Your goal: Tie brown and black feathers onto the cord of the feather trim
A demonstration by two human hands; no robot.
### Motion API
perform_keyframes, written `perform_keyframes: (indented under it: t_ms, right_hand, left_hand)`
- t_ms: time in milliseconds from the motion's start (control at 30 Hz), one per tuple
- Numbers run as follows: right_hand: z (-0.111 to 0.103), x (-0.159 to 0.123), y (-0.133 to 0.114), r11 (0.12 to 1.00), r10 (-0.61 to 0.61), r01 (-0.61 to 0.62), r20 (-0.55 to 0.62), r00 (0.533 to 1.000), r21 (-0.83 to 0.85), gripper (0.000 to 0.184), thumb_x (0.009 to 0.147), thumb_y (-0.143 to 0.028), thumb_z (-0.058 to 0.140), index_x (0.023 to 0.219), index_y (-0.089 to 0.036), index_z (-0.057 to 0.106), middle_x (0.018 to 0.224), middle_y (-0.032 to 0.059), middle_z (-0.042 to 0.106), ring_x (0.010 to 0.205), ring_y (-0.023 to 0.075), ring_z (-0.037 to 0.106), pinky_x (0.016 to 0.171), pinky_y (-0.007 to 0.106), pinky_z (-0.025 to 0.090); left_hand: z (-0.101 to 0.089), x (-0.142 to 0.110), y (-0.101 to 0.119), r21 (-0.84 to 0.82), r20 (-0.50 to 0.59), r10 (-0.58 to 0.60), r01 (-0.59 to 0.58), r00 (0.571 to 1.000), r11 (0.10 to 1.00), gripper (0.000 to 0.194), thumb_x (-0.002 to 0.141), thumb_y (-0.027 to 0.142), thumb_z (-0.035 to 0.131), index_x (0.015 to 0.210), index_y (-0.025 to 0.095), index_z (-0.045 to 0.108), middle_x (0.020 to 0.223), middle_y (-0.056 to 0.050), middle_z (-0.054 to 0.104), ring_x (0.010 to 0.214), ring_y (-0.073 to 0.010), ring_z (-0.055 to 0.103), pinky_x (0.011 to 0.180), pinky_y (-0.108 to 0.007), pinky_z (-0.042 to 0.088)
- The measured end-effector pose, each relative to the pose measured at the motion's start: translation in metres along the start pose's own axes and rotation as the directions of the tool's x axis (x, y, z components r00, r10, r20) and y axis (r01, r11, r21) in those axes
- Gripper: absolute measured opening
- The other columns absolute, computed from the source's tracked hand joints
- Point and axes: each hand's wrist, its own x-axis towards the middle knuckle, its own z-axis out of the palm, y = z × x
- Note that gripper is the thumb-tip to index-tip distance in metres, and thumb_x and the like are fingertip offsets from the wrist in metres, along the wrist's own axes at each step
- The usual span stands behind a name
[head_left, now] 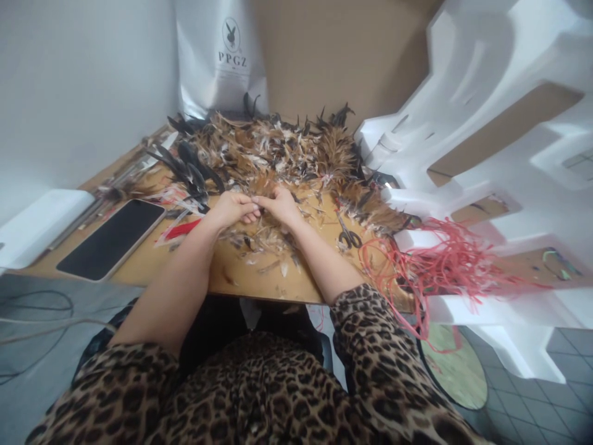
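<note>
My left hand [235, 209] and my right hand [280, 207] meet over the middle of the wooden table [222, 262]. Their thumbs and fingertips are pinched together at one spot. A small fan of brown feathers [263, 183] rises just beyond the fingertips, and its lower ends are hidden in my fingers. Behind the hands lies a wide heap of brown, black and pale feathers [278, 145]. Loose feather scraps [273, 244] are scattered below my wrists. Long black feathers [188, 167] lie to the left, near a red bundle [182, 228] beside my left wrist.
Black-handled scissors [348, 236] lie right of my right forearm. Tangled pink-red strings [454, 259] spill over white foam pieces [500, 309] at the right. On the left are a phone [113, 240] and a white box [44, 225]. A printed white bag [220, 62] stands behind.
</note>
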Motion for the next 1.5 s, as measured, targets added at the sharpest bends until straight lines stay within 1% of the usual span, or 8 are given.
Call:
perform_keyframes:
  t_ms: [133, 300, 467, 633, 700, 967, 1200, 1500]
  right_hand:
    - [-0.011, 0.002, -0.003, 0.992, 0.025, -0.027, 0.018, 1.000, 0.124, 0.030, 0.063, -0.038, 0.070, 0.079, -0.014, 0.062, 0.053, -0.0061, 0.052, 0.047, 0.0045, 0.038, 0.048, 0.019, 0.031]
    - [-0.025, 0.003, 0.003, 0.978, 0.005, 0.018, 0.109, 0.994, -0.205, 0.012, 0.067, -0.022, 0.064, 0.072, -0.012, 0.065, 0.065, -0.0007, 0.063, 0.057, 0.0066, 0.050, 0.062, 0.021, 0.041]
    - [-0.019, -0.003, 0.003, 0.771, -0.019, 0.149, 0.212, 0.977, -0.619, 0.014, 0.070, -0.020, 0.059, 0.076, -0.014, 0.070, 0.075, 0.0026, 0.069, 0.069, 0.0118, 0.058, 0.068, 0.023, 0.041]
    - [-0.012, -0.008, 0.000, 0.555, 0.000, 0.200, 0.240, 0.971, -0.808, 0.019, 0.074, -0.020, 0.052, 0.077, -0.017, 0.071, 0.083, 0.0072, 0.071, 0.075, 0.0168, 0.061, 0.067, 0.026, 0.040]
    - [-0.013, -0.007, 0.001, 0.561, -0.011, 0.199, 0.233, 0.972, -0.803, 0.021, 0.074, -0.019, 0.050, 0.075, -0.016, 0.070, 0.081, 0.0079, 0.071, 0.074, 0.0166, 0.060, 0.067, 0.025, 0.040]
    - [-0.025, 0.001, 0.007, 0.877, -0.057, 0.155, 0.223, 0.973, -0.454, 0.017, 0.069, -0.020, 0.055, 0.074, -0.009, 0.067, 0.069, 0.0019, 0.066, 0.063, 0.0085, 0.054, 0.064, 0.019, 0.041]
    - [-0.028, 0.002, 0.007, 0.822, -0.126, 0.219, 0.208, 0.970, -0.526, 0.013, 0.067, -0.018, 0.054, 0.071, -0.011, 0.064, 0.069, 0.0001, 0.064, 0.064, 0.0081, 0.053, 0.066, 0.019, 0.039]
    - [-0.025, -0.006, -0.005, 0.681, -0.128, 0.231, 0.198, 0.972, -0.695, 0.015, 0.071, -0.018, 0.050, 0.074, -0.014, 0.064, 0.073, 0.0030, 0.067, 0.066, 0.0110, 0.053, 0.067, 0.022, 0.038]
  left_hand:
    - [-0.004, 0.002, 0.003, -0.169, -0.175, 0.043, -0.073, 0.984, 0.983, 0.014, 0.069, 0.023, 0.070, 0.067, 0.009, 0.070, 0.059, -0.007, 0.067, 0.047, -0.0078, 0.058, 0.047, -0.017, 0.045]
    - [-0.009, 0.005, 0.004, -0.390, -0.298, -0.021, -0.101, 0.954, 0.915, 0.018, 0.071, 0.024, 0.070, 0.079, 0.008, 0.069, 0.076, -0.009, 0.071, 0.056, -0.0063, 0.062, 0.047, -0.013, 0.044]
    - [-0.010, 0.006, 0.003, -0.405, -0.306, -0.035, -0.097, 0.951, 0.909, 0.016, 0.072, 0.022, 0.069, 0.079, 0.008, 0.069, 0.076, -0.009, 0.071, 0.055, -0.0059, 0.061, 0.046, -0.012, 0.043]
    - [-0.009, 0.006, 0.001, -0.386, -0.278, -0.045, -0.069, 0.959, 0.920, 0.015, 0.072, 0.021, 0.068, 0.079, 0.007, 0.069, 0.076, -0.009, 0.071, 0.055, -0.0064, 0.062, 0.046, -0.013, 0.043]
    - [-0.009, 0.006, 0.000, -0.379, -0.272, -0.033, -0.076, 0.962, 0.922, 0.015, 0.071, 0.021, 0.069, 0.078, 0.008, 0.068, 0.076, -0.009, 0.071, 0.055, -0.0065, 0.061, 0.046, -0.013, 0.043]
    - [-0.008, 0.008, -0.008, -0.232, -0.164, 0.042, -0.080, 0.986, 0.969, 0.016, 0.066, 0.024, 0.072, 0.073, 0.009, 0.071, 0.074, -0.011, 0.072, 0.056, -0.0093, 0.062, 0.048, -0.016, 0.044]
    - [-0.003, 0.003, -0.003, -0.015, -0.109, 0.052, -0.054, 0.993, 0.998, 0.021, 0.066, 0.031, 0.073, 0.071, 0.011, 0.070, 0.060, -0.008, 0.068, 0.047, -0.0110, 0.057, 0.049, -0.021, 0.045]
    - [0.001, 0.000, 0.001, -0.023, -0.086, 0.050, -0.052, 0.995, 0.998, 0.014, 0.066, 0.025, 0.072, 0.064, 0.011, 0.068, 0.054, -0.008, 0.065, 0.045, -0.0119, 0.057, 0.047, -0.021, 0.045]
